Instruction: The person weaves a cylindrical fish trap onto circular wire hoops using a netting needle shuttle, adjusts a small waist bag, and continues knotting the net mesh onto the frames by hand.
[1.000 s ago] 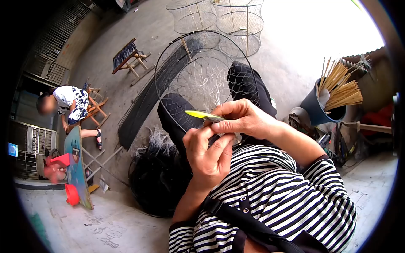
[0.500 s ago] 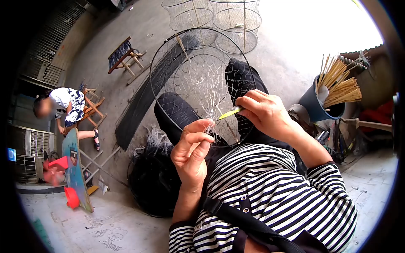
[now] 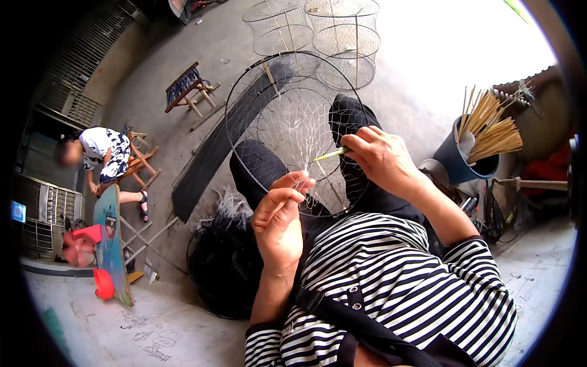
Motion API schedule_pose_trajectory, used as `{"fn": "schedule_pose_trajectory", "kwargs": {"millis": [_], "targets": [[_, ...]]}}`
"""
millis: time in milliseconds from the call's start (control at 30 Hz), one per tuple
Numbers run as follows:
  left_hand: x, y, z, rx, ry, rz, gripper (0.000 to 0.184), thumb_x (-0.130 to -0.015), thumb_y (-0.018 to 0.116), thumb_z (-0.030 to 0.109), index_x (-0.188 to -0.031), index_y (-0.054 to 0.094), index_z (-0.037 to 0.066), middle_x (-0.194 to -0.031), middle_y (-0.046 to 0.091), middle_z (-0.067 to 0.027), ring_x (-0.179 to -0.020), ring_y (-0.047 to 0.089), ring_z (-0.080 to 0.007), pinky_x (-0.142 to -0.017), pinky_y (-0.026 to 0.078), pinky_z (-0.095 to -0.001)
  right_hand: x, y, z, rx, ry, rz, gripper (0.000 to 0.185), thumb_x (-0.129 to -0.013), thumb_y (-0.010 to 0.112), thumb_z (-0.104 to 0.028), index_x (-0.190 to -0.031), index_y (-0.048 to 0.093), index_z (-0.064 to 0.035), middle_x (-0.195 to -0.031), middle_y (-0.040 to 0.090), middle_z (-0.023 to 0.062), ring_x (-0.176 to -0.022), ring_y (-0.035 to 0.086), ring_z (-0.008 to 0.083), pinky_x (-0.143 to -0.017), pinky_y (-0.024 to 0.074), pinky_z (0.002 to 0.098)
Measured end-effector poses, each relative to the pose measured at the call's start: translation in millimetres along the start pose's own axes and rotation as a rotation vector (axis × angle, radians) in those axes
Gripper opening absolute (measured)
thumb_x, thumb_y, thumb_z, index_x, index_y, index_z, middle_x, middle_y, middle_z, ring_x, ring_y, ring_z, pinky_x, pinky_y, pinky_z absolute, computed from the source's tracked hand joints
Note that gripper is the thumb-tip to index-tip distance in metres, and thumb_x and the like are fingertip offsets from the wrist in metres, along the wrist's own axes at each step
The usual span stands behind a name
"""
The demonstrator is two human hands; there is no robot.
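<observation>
My left hand (image 3: 278, 214) pinches a gathered bunch of white mesh between thumb and fingers. Above it, the white netting (image 3: 299, 131) fans out inside a round dark hoop frame (image 3: 227, 110) that rests over my knees. A slim yellow-green netting needle (image 3: 330, 155) sits in my right hand (image 3: 382, 160), gripped between thumb and fingers. Its pointed tip aims left, close to the gathered mesh above my left fingers. Whether a strand runs from the tip is too fine to tell.
Finished-looking hooped net cages (image 3: 345, 43) stand ahead on the floor. A blue bucket (image 3: 449, 150) of thin sticks is at right. Folding stools (image 3: 189, 92) stand at left, where a seated person (image 3: 107, 150) is beside a small blue table (image 3: 107, 223). Dark netting (image 3: 208, 159) lies beside my leg.
The needle's tip has drawn slightly up and away from my left fingers. My left hand keeps its pinch on the mesh. The whole view has shifted a little.
</observation>
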State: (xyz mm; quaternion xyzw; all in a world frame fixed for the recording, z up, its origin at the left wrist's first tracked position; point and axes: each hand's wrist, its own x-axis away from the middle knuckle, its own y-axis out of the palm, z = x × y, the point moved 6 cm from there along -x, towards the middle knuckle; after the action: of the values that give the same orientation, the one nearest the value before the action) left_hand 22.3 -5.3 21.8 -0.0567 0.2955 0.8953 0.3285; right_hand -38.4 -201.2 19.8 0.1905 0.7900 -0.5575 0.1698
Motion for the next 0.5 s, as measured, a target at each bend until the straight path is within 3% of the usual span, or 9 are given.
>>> {"fn": "schedule_pose_trajectory", "kwargs": {"millis": [167,200,300,333,367,467,500], "targets": [[1.5,-1.4,-4.4,0.010,-0.032,0.052,0.013,-0.094,0.059,0.007,-0.098,0.068,-0.002,-0.127,0.064,-0.0193,-0.117,0.062,-0.0294,-0.109,0.044,-0.0448,-0.6,-11.4,-25.2,-0.232,-0.110,-0.036,0.020,-0.089,0.069,-0.015,-0.107,0.065,-0.0076,-0.088,0.062,0.0090,-0.082,0.064,0.0291,-0.068,0.0538,0.0391],[2.4,-2.4,-4.8,-0.017,-0.037,0.068,0.014,-0.093,0.060,0.010,-0.098,0.068,-0.001,-0.127,0.064,-0.0198,-0.118,0.062,-0.0301,-0.110,0.043,-0.0457,-1.3,-22.1,-33.7,-0.312,-0.168,-0.014,0.028,-0.092,0.067,-0.012,-0.118,0.061,-0.0036,-0.086,0.062,0.0085,-0.080,0.065,0.0250,-0.070,0.0536,0.0362],[2.7,-0.5,-2.1,-0.043,-0.022,0.042,0.013,-0.094,0.060,0.008,-0.098,0.068,-0.002,-0.126,0.064,-0.0184,-0.117,0.062,-0.0284,-0.108,0.045,-0.0432,3.3,-60.0,-49.2,-0.956,-0.111,0.049,0.041,-0.092,0.063,0.001,-0.132,0.053,-0.0017,-0.084,0.061,0.0080,-0.079,0.064,0.0192,-0.070,0.0517,0.0318],[3.0,0.7,-0.2,-0.104,-0.008,0.034,0.012,-0.094,0.060,0.006,-0.097,0.068,-0.002,-0.125,0.064,-0.0178,-0.116,0.062,-0.0274,-0.107,0.045,-0.0422,8.6,-64.9,-50.3,-1.295,-0.109,-0.017,0.051,-0.091,0.058,0.008,-0.140,0.044,0.0031,-0.085,0.061,0.0081,-0.082,0.062,0.0159,-0.074,0.0504,0.0296],[3.7,2.6,2.2,-0.164,0.005,0.027,0.011,-0.094,0.060,0.005,-0.097,0.069,-0.002,-0.125,0.064,-0.0172,-0.116,0.062,-0.0265,-0.106,0.045,-0.0411,10.5,-72.0,-50.7,-1.553,-0.130,-0.001,0.041,-0.094,0.057,0.006,-0.134,0.049,0.0043,-0.089,0.062,0.0078,-0.084,0.062,0.0165,-0.077,0.0514,0.0309],[4.9,11.3,12.6,-0.427,0.106,-0.012,0.009,-0.094,0.060,0.001,-0.096,0.069,-0.001,-0.123,0.063,-0.0154,-0.114,0.060,-0.0238,-0.105,0.044,-0.0389,11.3,-79.7,-42.3,-1.526,-0.239,-0.116,0.010,-0.096,0.060,-0.001,-0.105,0.064,0.0020,-0.100,0.065,0.0121,-0.090,0.065,0.0199,-0.081,0.0543,0.0339],[5.6,14.2,15.0,-0.526,0.154,-0.025,0.009,-0.094,0.060,0.000,-0.096,0.069,-0.001,-0.122,0.063,-0.0148,-0.114,0.060,-0.0229,-0.104,0.044,-0.0384,3.2,-101.1,-46.8,-1.020,-0.310,-0.148,0.024,-0.099,0.063,-0.021,-0.094,0.065,0.0025,-0.103,0.068,0.0193,-0.095,0.069,0.0265,-0.080,0.0557,0.0383]]}}
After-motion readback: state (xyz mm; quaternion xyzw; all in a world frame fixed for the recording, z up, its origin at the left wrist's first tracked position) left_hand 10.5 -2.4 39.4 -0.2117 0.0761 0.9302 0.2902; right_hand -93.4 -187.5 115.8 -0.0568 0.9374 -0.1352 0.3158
